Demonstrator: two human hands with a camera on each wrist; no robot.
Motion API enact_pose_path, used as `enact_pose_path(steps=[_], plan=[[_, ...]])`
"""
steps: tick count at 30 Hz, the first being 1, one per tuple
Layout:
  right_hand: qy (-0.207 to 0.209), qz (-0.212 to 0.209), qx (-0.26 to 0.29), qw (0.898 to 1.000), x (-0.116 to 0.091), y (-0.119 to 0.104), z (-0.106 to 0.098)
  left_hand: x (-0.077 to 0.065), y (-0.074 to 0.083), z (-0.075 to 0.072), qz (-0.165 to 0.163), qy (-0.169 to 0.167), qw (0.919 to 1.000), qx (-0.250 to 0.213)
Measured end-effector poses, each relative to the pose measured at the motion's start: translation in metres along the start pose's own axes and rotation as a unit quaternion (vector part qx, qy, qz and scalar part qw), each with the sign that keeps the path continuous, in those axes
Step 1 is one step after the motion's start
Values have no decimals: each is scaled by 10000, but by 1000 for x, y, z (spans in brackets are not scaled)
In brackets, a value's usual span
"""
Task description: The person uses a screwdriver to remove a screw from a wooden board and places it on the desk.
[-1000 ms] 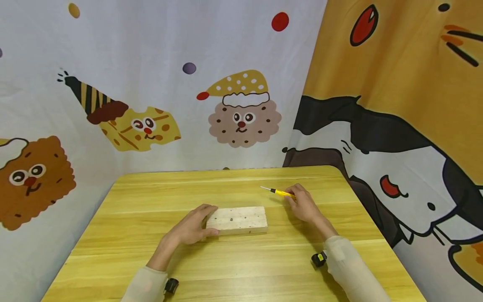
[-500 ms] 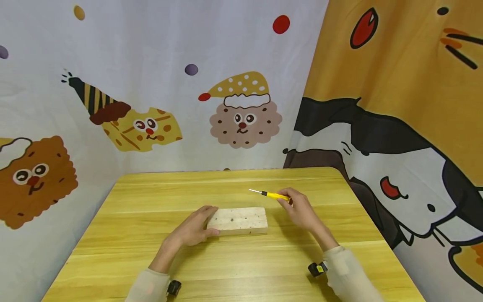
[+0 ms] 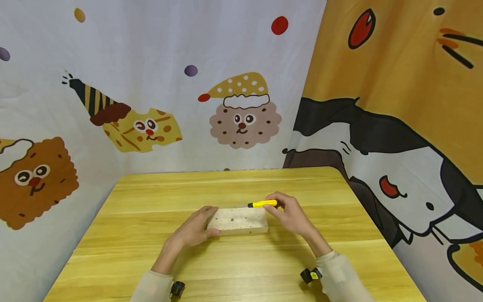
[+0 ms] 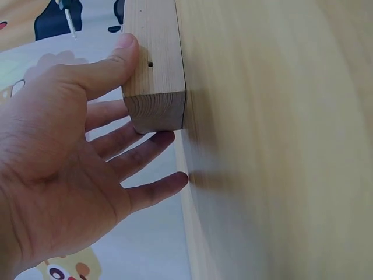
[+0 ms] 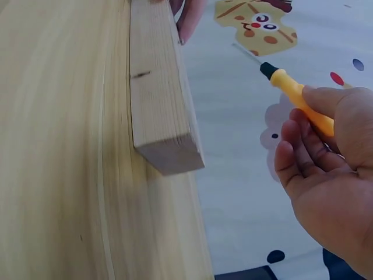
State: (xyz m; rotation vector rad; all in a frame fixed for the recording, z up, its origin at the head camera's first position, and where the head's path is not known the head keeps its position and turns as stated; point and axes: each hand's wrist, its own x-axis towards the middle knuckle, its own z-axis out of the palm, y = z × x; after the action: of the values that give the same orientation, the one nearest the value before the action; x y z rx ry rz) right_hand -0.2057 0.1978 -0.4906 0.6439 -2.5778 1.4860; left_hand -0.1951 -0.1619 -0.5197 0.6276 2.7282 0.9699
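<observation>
A pale wooden block (image 3: 241, 225) with several small holes in its top lies flat on the table. My left hand (image 3: 191, 230) grips its left end, thumb at the near side and fingers behind. The left wrist view shows the thumb pressed against the block (image 4: 154, 44) near one hole. In my right hand (image 3: 293, 216) is a screwdriver (image 3: 263, 204) with a yellow handle, black collar and thin metal shaft. It is held nearly level above the block's far edge, pointing left. In the right wrist view the screwdriver (image 5: 289, 86) is apart from the block.
The wood-grain table (image 3: 241, 268) spreads around the block on all sides. Behind it hangs a white curtain (image 3: 151, 50) with cartoon food prints, and an orange cartoon curtain (image 3: 407, 75) hangs on the right. A small black camera sits at each wrist.
My right hand has carried the screwdriver leftward and nearer to me, from right of the block to over its far edge. The left hand and block have stayed in place.
</observation>
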Motion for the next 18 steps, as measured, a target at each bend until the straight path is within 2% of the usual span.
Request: enact_pose_path(steps=[8,14,18], plan=[[8,4,303,9995,2,-9,12,-1,0,2,-129,52,9999,45],[189,-61,355,9992,5,-18,23,-1,1,2,-197,75,9998,-7],[354,-275,214,9988,9,-23,31,-1,1,2,-196,81,9998,-18]])
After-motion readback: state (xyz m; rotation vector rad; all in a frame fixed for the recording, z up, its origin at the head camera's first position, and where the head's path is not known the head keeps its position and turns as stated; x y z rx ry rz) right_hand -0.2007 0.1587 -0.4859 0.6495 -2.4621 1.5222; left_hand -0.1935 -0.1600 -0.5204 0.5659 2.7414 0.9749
